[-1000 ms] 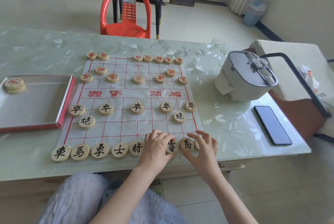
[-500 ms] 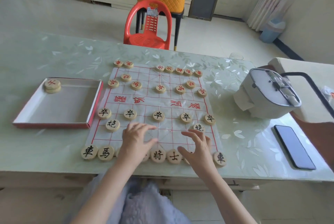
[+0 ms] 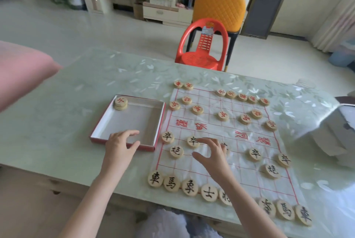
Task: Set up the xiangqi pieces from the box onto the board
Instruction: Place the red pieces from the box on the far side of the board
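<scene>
Head view: left hand (image 3: 121, 146) held over near edge of box (image 3: 160, 120), fingers spread, empty. Right hand (image 3: 213, 154) held above board (image 3: 240, 172), fingers apart, empty. Stacked pieces (image 3: 121, 103) seen in box far-left corner.

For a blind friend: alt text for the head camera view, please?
A person's left hand hovers at the near edge of a red-rimmed cardboard box holding stacked wooden discs; the right hand hovers over a white cloth xiangqi board.

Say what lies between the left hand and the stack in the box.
Only bare box floor, in the head view; left hand at the near rim, stack in the far corner.
</scene>
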